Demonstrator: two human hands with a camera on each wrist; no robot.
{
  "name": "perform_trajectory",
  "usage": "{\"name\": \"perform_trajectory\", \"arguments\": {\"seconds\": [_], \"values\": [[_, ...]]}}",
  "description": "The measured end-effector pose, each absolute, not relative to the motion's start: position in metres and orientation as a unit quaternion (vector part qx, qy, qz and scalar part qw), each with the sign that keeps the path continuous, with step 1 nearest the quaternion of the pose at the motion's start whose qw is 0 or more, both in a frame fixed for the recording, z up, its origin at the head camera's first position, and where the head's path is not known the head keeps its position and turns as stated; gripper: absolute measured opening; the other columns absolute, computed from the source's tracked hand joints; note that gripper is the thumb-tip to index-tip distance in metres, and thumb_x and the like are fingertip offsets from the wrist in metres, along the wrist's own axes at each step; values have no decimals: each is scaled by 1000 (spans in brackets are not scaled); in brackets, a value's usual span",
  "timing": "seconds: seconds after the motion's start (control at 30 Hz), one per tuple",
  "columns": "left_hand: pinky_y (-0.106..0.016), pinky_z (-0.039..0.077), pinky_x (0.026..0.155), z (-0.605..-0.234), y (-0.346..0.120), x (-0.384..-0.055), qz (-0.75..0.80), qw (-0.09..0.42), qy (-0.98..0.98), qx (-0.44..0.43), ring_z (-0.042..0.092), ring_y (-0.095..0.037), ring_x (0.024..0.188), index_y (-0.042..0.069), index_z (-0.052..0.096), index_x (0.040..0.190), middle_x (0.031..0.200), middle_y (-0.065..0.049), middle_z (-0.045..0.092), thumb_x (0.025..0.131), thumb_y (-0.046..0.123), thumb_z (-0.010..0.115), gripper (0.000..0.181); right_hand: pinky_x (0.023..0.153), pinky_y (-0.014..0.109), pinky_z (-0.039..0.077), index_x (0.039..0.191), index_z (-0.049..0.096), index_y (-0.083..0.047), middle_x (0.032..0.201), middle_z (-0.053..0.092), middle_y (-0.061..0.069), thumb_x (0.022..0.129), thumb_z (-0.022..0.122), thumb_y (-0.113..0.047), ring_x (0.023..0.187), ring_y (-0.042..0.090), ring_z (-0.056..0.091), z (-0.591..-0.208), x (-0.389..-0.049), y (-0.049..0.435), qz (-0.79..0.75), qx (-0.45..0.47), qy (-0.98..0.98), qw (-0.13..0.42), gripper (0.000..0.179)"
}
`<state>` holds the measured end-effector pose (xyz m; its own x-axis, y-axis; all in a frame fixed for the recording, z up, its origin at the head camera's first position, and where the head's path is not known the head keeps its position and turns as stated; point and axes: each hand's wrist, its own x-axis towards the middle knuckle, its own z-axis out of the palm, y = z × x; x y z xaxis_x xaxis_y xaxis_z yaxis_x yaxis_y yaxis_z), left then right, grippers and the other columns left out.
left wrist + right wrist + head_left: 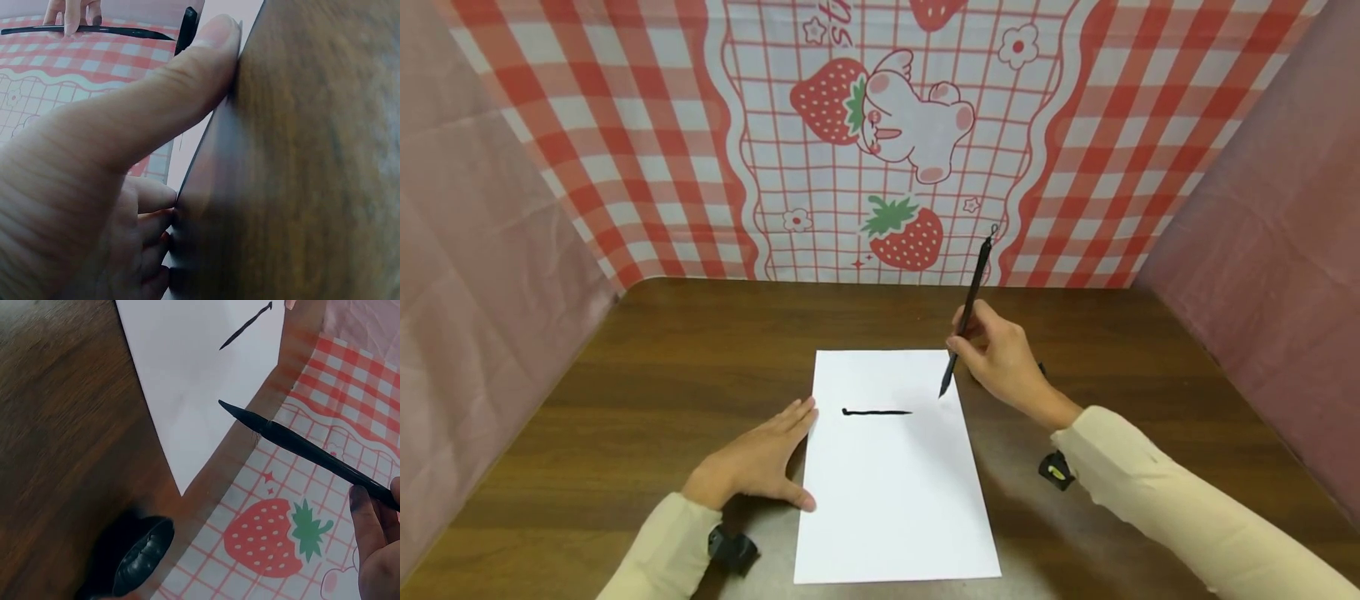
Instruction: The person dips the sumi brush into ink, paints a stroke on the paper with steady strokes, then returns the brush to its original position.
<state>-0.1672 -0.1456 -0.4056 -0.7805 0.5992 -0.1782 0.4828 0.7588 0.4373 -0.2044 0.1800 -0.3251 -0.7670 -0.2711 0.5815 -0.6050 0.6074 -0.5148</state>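
Note:
A calligraphy brush [973, 292] with a black handle and dark pointed tip is pinched in my right hand [1007, 354]. It slants over the upper right of a white paper sheet [895, 500], and in the right wrist view its tip [234, 409] overlaps the sheet. One black horizontal stroke [877, 412] marks the paper's upper half, thicker at its left end. My left hand [760, 458] lies at the sheet's left edge, thumb and fingers spread, fingertips on the paper. The left wrist view shows the thumb [181, 78] along that edge.
A dark round dish [147, 550] with shiny black liquid stands beyond the sheet's corner in the right wrist view; my right hand mostly hides it in the head view. Brown wooden tabletop [685, 358] surrounds the paper. A strawberry-print checked cloth [880, 167] hangs behind, pink cloth [482, 250] at the sides.

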Motion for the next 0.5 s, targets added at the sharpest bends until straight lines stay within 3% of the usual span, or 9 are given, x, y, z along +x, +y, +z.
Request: {"name": "perform_trajectory", "arguments": {"seconds": [0.17, 0.5], "values": [[-51, 22, 115, -405, -146, -168, 186, 157, 925, 292, 11, -35, 147, -3, 20, 150, 159, -17, 12, 63, 60, 79, 122, 63, 32, 57, 97, 55, 3, 86, 65, 13, 83, 67, 6, 78, 24, 66, -324, -205, 190, 353, 250, -870, 236, 19], [-51, 23, 115, -405, -145, -167, 191, 158, 924, 293, 12, -35, 147, -4, 21, 149, 159, -18, 13, 63, 58, 80, 121, 62, 15, 52, 97, 56, 2, 82, 66, 11, 83, 68, 6, 74, 22, 65, -321, -207, 212, 329, 237, -878, 255, 19]]}}
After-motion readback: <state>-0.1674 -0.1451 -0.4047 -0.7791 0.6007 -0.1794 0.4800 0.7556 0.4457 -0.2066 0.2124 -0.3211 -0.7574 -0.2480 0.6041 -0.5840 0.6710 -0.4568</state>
